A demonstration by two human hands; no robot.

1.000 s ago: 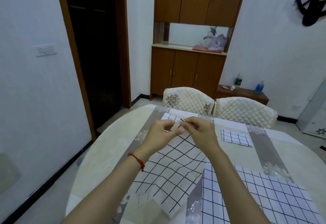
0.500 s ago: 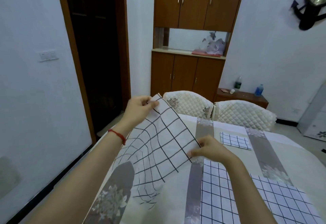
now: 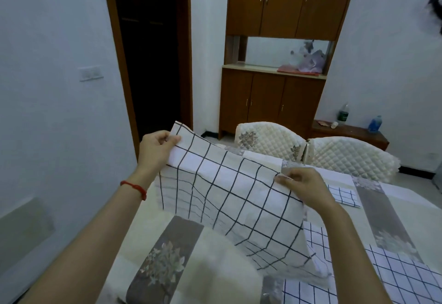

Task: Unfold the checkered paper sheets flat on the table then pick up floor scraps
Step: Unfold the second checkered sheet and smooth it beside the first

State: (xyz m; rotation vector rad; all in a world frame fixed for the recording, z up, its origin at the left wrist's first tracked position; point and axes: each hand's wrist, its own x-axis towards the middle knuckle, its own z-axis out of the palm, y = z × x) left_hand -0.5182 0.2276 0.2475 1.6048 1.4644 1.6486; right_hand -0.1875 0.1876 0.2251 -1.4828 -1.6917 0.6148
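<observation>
Patterned desk (image 3: 229, 277) lies partly hidden beneath a lifted checkered sheet (image 3: 229, 200); left hand (image 3: 156, 149) and right hand (image 3: 305, 187) fingers pinch its top corners.

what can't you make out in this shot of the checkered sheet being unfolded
Head view only:
- Floor scraps: none visible; the table and arms hide the nearby floor.
- Flat checkered sheet: cut off by the lower right edge.
- Held checkered sheet: lower corner blurred.
- Wall object: cut off at the right edge, blurred.
- Bottle labels: too small.

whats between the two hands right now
In the head view, the checkered paper sheet spans the gap, pinched at its top corners by the left hand and the right hand.
</observation>
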